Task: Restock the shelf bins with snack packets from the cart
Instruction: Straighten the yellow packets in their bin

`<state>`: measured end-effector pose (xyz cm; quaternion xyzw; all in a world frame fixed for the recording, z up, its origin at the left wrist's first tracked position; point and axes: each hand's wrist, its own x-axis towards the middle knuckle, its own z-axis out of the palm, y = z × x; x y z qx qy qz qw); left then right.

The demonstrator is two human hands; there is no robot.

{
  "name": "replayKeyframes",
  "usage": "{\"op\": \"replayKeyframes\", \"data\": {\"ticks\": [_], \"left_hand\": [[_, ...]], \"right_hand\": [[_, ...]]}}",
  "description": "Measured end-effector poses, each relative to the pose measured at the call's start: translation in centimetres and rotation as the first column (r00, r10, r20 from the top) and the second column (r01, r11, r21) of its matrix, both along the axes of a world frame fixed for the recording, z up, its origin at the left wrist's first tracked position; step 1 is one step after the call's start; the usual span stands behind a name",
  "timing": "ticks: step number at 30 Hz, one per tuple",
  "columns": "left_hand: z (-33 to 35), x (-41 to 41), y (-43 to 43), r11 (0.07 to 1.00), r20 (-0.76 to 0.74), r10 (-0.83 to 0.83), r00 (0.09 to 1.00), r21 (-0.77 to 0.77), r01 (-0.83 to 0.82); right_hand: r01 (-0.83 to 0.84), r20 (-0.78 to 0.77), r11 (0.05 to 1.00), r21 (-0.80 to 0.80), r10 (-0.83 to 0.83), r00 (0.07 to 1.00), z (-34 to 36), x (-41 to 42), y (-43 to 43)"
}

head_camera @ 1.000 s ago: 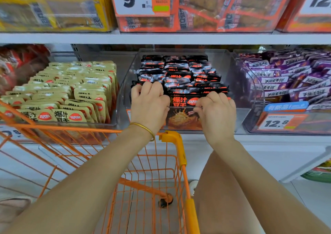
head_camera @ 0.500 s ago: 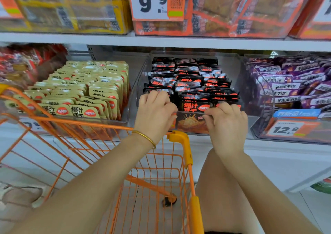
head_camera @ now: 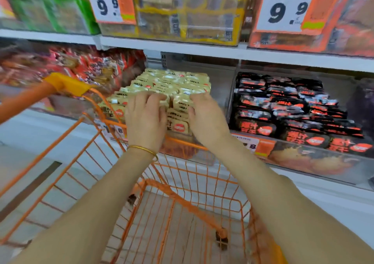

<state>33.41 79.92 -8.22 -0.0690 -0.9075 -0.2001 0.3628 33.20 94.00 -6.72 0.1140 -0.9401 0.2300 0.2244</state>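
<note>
Rows of beige snack packets [head_camera: 172,81] stand in a clear shelf bin on the middle shelf. My left hand [head_camera: 145,120] and my right hand [head_camera: 205,118] are side by side at the front of that bin. The fingers of both hands curl over the tops of the front packets, with the thumbs turned inward. A gold bangle sits on my left wrist. Below my arms is the orange wire cart [head_camera: 202,174]; no packets show on the part of its floor that I can see.
A bin of black snack packets [head_camera: 283,106] stands to the right, and red packets [head_camera: 85,67] fill the bin to the left. The cart's yellow handle corner [head_camera: 66,83] juts up at the left. Boxed goods with 9.9 price tags [head_camera: 287,8] line the upper shelf.
Both hands left the front of the black packet bin and moved left to the beige packet bin. The view swung left and now shows more of the cart.
</note>
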Motion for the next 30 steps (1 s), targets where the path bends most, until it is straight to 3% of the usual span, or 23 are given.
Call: {"op": "replayKeyframes", "data": {"ticks": [6, 9, 11, 16, 18, 22, 26, 30], "left_hand": [[0.1, -3.4, -3.6, 0.991, 0.151, -0.079, 0.985, -0.099, 0.095], [0.5, -5.2, -2.9, 0.970, 0.361, -0.092, 0.928, -0.177, 0.165], [0.7, -6.4, -2.4, 0.947, 0.478, -0.059, 0.876, -0.251, 0.200], [1.4, -7.5, -2.3, 0.884, 0.646, 0.002, 0.763, -0.358, 0.301], [1.9, -7.8, -1.9, 0.874, 0.659, -0.018, 0.752, -0.355, 0.332], [2.2, -8.4, -0.2, 0.848, 0.708, -0.063, 0.703, -0.334, 0.412], [1.4, -8.1, 0.1, 0.843, 0.694, -0.061, 0.717, -0.348, 0.409], [1.4, -7.4, 0.0, 0.845, 0.664, -0.063, 0.745, -0.361, 0.393]], "right_hand": [[0.223, 0.245, 0.909, -0.352, -0.141, 0.959, -1.5, -4.2, -1.2], [0.419, 0.500, 0.685, -0.596, -0.091, 0.861, -1.7, -5.2, -1.7], [0.513, 0.597, 0.534, -0.672, -0.018, 0.802, -1.9, -5.5, -1.9], [0.539, 0.600, 0.350, -0.766, 0.090, 0.795, -2.7, -5.7, -2.4], [0.551, 0.592, 0.236, -0.800, 0.164, 0.789, -2.7, -5.6, -2.7], [0.566, 0.570, 0.103, -0.818, 0.281, 0.772, -2.3, -5.6, -2.1], [0.567, 0.484, -0.068, -0.821, 0.444, 0.754, -2.3, -5.4, -1.0], [0.559, 0.497, -0.023, -0.829, 0.430, 0.754, -2.2, -5.0, -1.0]]}}
